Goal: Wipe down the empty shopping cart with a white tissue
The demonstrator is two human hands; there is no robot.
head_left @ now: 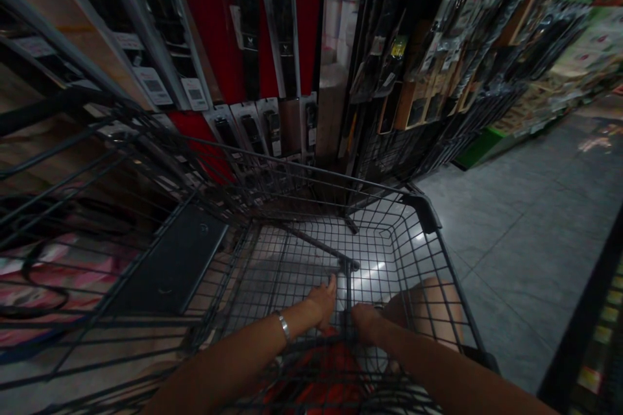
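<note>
Both hands are low in the middle of a dark wire shopping cart [409, 279]. My left hand [322, 301], with a silver bracelet [283, 326] on its wrist, has its index finger stretched forward and its thumb apart; no held thing shows in it. My right hand [365, 322] is curled closed beside the lower end of a dark upright bar [348, 295]. What its fingers grip, if anything, is hidden. A dark rod [316, 245] slants down to the top of that bar. Something red [321, 373] lies below my forearms, partly behind wire.
Packaged knives or similar kitchen tools [285, 32] hang on a red display ahead. Further packaged goods [433, 78] line the shelf rightward. A second cart [160, 266] with a dark panel stands left, pink goods [73, 272] seen through its wires. Grey tiled floor [511, 227] stretches right.
</note>
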